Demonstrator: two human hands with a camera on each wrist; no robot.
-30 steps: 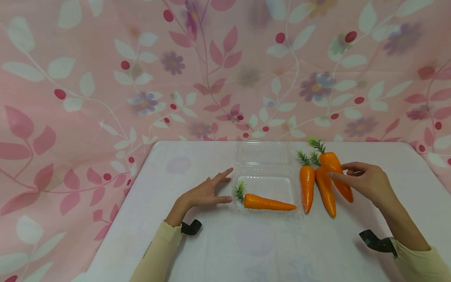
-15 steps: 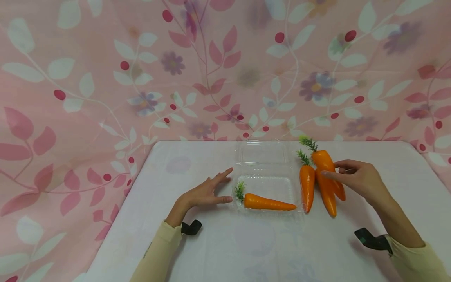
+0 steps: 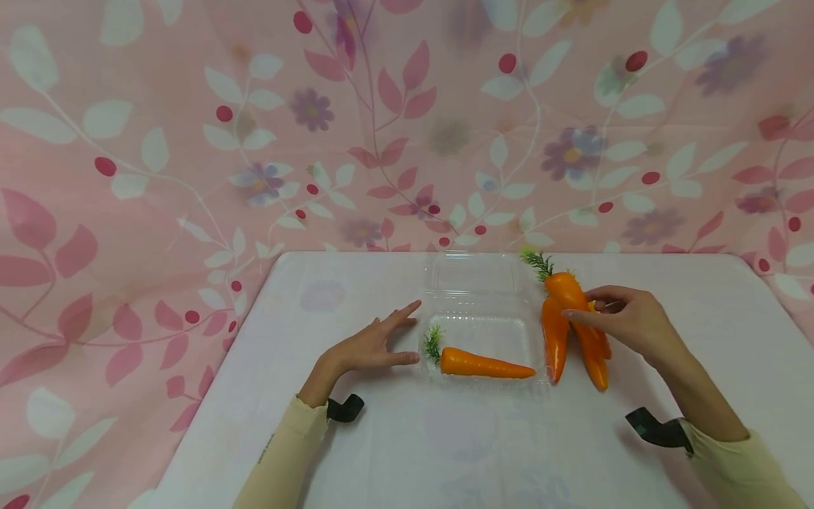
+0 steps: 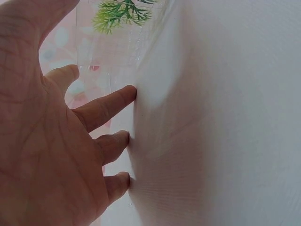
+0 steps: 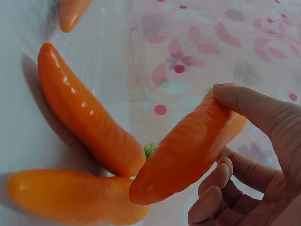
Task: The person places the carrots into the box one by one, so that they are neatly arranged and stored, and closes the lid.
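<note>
My right hand (image 3: 636,325) pinches a plastic-looking carrot (image 3: 564,284) between thumb and fingers. In the right wrist view this carrot (image 5: 193,141) is lifted above two other carrots, its tip pointing toward the camera's lower left. Those two, a left one (image 3: 555,343) and a right one (image 3: 596,367), lie on the table and are partly covered by it in the head view. A clear plastic box (image 3: 483,332) holds one carrot (image 3: 483,363) lying sideways, green leaves to the left. Beside the box's left edge my left hand (image 3: 365,345) rests with spread fingers, fingertips (image 4: 129,92) on the table.
The box's clear lid (image 3: 473,274) is folded back toward the rear edge of the table. A white cloth covers the table (image 3: 470,452). Behind it hangs a pink floral curtain (image 3: 394,127). A black mount (image 3: 658,428) juts from the right wrist.
My right hand has moved left with the held carrot, which now crosses over the two carrots on the table. The left hand and the box have stayed in place.
</note>
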